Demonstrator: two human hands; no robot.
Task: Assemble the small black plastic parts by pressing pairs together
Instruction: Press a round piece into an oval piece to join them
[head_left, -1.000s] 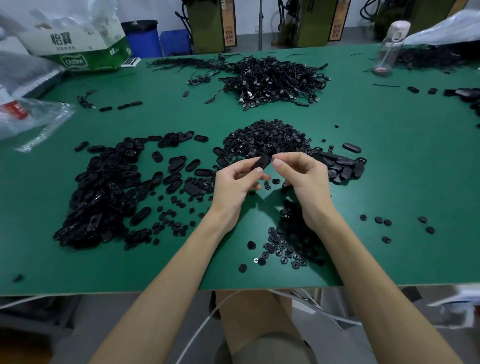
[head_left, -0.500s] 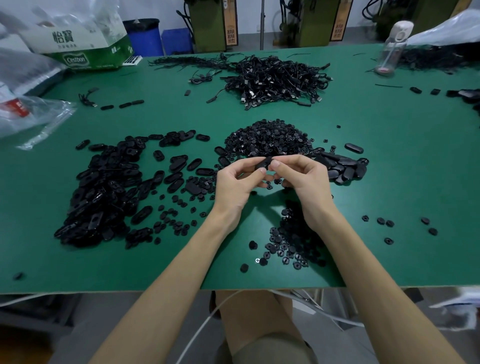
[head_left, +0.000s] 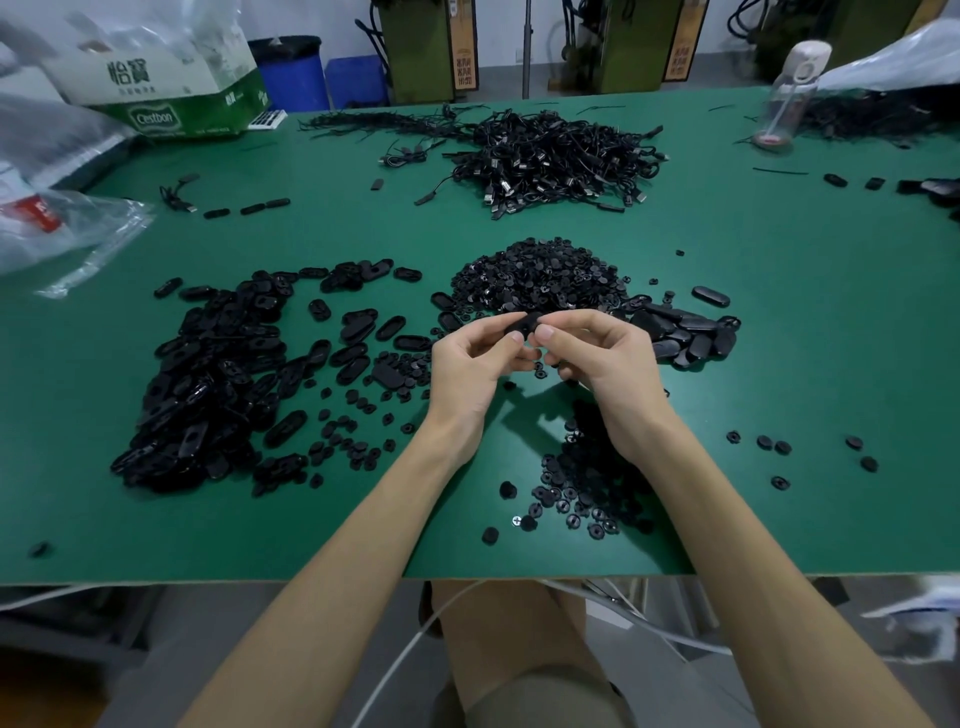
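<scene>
Above the middle of the green table (head_left: 779, 364), my left hand (head_left: 470, 364) and my right hand (head_left: 605, 364) meet at the fingertips. Together they pinch one small black plastic part (head_left: 522, 325). Its underside is hidden by my fingers. To the left lies a big heap of oval black parts (head_left: 208, 374). Behind my hands sits a mound of small round black parts (head_left: 540, 275). More small round parts (head_left: 587, 493) are scattered near the front edge under my right wrist. A smaller pile of oval pieces (head_left: 685, 332) lies just right of my hands.
A tangle of black cables (head_left: 561, 161) fills the far middle. A cardboard box (head_left: 171, 88) and clear plastic bags (head_left: 62, 228) sit at the far left. A clear bottle (head_left: 784, 98) stands at the far right. Several loose round pieces (head_left: 810, 452) dot the right side.
My two hands have closed in on the black part, which has tilted from standing up to lying lower between my fingertips. The piles have not moved.
</scene>
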